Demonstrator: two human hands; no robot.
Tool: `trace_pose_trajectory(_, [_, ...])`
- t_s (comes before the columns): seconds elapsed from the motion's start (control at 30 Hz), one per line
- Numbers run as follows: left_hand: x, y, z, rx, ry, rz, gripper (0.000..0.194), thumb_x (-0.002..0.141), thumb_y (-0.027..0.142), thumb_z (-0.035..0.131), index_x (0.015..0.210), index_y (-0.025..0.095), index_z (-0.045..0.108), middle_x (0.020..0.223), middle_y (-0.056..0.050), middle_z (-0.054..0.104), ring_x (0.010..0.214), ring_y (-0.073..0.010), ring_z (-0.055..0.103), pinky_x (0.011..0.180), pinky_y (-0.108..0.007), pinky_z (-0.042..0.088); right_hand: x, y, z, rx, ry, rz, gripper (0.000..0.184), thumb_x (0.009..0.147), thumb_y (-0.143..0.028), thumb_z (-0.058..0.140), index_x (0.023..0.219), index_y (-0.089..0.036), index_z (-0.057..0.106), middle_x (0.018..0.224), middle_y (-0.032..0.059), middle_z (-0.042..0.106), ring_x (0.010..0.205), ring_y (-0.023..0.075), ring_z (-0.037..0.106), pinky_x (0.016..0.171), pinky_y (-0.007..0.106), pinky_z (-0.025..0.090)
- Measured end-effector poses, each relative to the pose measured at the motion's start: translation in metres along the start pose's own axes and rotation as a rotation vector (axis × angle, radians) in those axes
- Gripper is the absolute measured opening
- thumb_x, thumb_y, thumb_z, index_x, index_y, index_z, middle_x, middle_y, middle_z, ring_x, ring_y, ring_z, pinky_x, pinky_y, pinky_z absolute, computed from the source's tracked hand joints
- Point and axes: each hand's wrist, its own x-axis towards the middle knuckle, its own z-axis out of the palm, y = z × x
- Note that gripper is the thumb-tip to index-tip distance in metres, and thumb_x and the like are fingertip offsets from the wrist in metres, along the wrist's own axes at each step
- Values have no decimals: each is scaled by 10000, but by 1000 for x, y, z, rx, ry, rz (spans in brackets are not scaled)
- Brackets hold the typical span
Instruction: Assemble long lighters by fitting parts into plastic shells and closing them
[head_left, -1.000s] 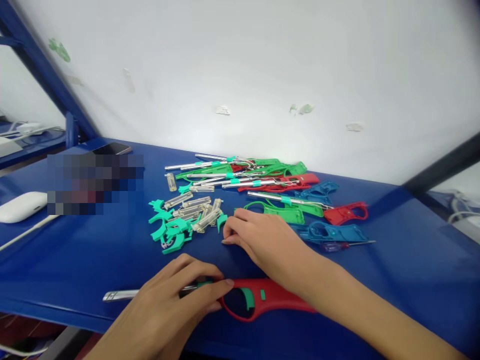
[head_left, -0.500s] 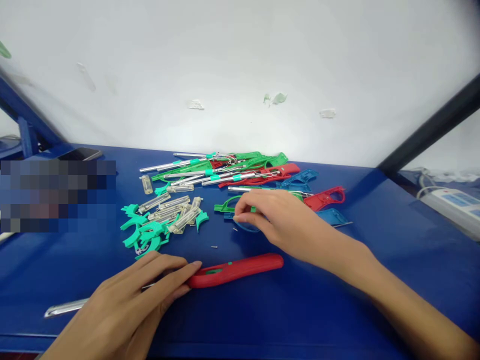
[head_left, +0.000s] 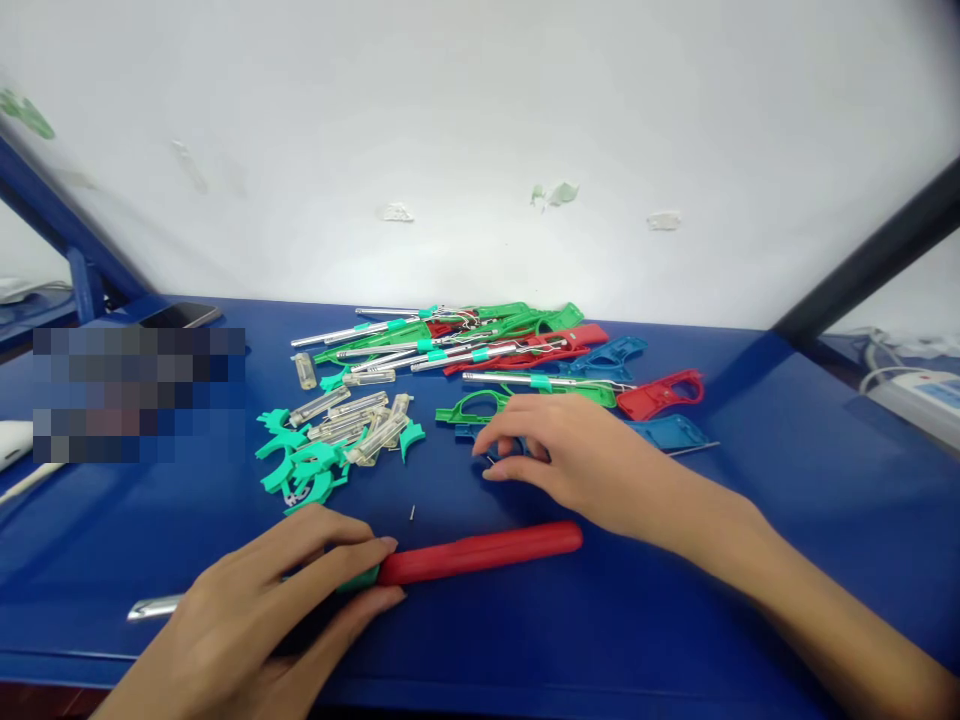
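My left hand (head_left: pixel 277 580) grips a red gas lighter (head_left: pixel 487 552) near the front of the blue table, fingers on top and thumb below. Its silver metal tube (head_left: pixel 154 608) sticks out to the left behind the hand, and a bit of green shows by the fingertips. My right hand (head_left: pixel 547 440) hovers by a blue handle shell (head_left: pixel 467 432), thumb and index finger apart. A tiny pale screw-like piece (head_left: pixel 491 461) shows between these fingertips; whether they touch it I cannot tell. One small screw (head_left: pixel 412 513) lies on the table between the hands.
Behind my hands lies a pile of opened lighters with metal tubes (head_left: pixel 457 357). Clear plastic fuel tanks (head_left: pixel 382 430) and turquoise plastic pieces (head_left: pixel 315 460) are heaped at left centre. A phone (head_left: pixel 182 316) lies at back left. A white wall (head_left: pixel 480 260) closes the back.
The red lighter has been turned in my left hand, so its side slot no longer shows. My right thumb and index finger have parted. The screw on the table now points a different way.
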Motion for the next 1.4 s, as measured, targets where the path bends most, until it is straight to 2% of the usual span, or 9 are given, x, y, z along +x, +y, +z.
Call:
trace_pose_trajectory(0.1, [10,2,-2,-67,-2,15,131,1095,435,739,1163,345,807,1108,36,838,926,-155,830,913,-175,662,2,3,6,-29,-12,-3,175,1031,-182,807,1170,-279,850,1106,24,803,997,219,752,836,329,506])
trace_pose_trajectory(0.23, [21,8,-4,-109,25,42,85,1102,376,730,1124,321,792,1030,32,853,861,-147,830,811,-152,651,4,5,11,-53,2,14,158,1047,-172,781,1154,-267,848,1099,37,795,1018,235,750,854,347,508])
trace_pose_trajectory(0.37, [13,6,-3,-83,37,57,125,1072,257,743,1182,307,771,1051,25,862,889,-159,828,845,-192,651,6,7,12,-48,1,25,118,1046,-151,777,1042,-257,830,1059,20,784,990,211,738,841,325,493])
trace_pose_trajectory(0.53, [-7,-1,1,31,77,111,155,1113,262,721,1256,275,778,1141,31,850,984,-140,822,967,-225,638,7,9,15,-24,-8,42,135,1049,-157,766,948,-242,798,1045,17,775,966,213,728,803,318,470])
trace_pose_trajectory(0.63, [-8,-1,2,35,106,92,149,1115,240,719,1249,273,777,1133,35,838,952,-129,813,942,-231,641,7,8,16,2,-10,48,145,1049,-146,759,939,-234,793,1059,25,781,975,221,734,814,323,471])
trace_pose_trajectory(0.73, [0,3,1,41,125,66,117,1130,334,707,1217,304,780,1106,41,835,931,-140,815,867,-236,657,7,5,13,51,5,57,158,1026,-125,782,908,-231,783,1055,24,792,969,217,736,822,319,479])
trace_pose_trajectory(0.97, [22,9,-4,0,32,79,212,1198,396,559,1097,308,723,963,41,812,776,-113,796,659,-167,618,4,-2,4,308,60,96,203,1051,-91,694,911,-235,726,739,-69,756,642,112,722,589,210,517])
trace_pose_trajectory(1.17, [16,4,-6,4,-12,60,166,1190,370,553,1152,326,708,1029,31,806,831,-130,790,708,-187,614,1,-1,6,410,71,108,192,1043,-90,699,944,-242,762,781,-69,789,683,108,763,584,182,568])
trace_pose_trajectory(1.4, [12,-1,-8,36,-66,43,189,1186,379,540,1214,343,724,1086,44,796,964,-151,771,869,-211,613,3,2,15,247,45,51,169,968,-147,876,1085,-266,851,945,-15,796,846,159,726,778,280,517])
